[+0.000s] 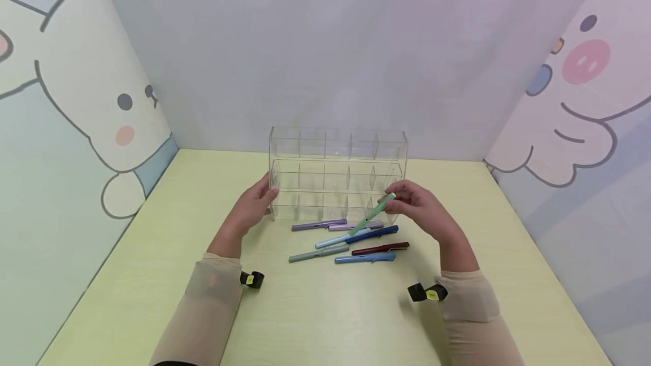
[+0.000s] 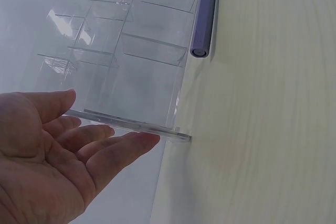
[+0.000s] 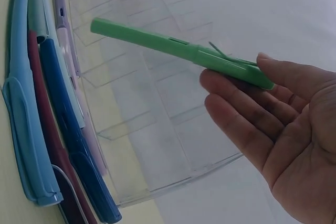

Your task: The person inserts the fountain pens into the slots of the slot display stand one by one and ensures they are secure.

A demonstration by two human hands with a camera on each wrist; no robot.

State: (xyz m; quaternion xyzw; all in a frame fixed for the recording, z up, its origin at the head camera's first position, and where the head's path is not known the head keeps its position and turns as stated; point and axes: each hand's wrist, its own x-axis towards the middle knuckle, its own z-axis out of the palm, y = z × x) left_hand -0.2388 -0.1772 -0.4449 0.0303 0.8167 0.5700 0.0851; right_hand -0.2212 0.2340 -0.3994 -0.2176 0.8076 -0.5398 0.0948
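Note:
A clear acrylic pen rack with stepped rows of compartments stands on the table. At its left end, my left hand holds the side panel, thumb on one side and fingers along the outer face. My right hand pinches a green pen by its clip end, in front of the rack's right end. The pen slants down to the left above several pens on the table. Among these lie a dark blue pen, a dark red pen and a grey-green pen.
A light blue pen crosses the middle of the group, and a blue pen lies nearest me. Purple pens, one at the left, lie along the rack's front. Behind the table stands a pale wall; printed panels flank both sides.

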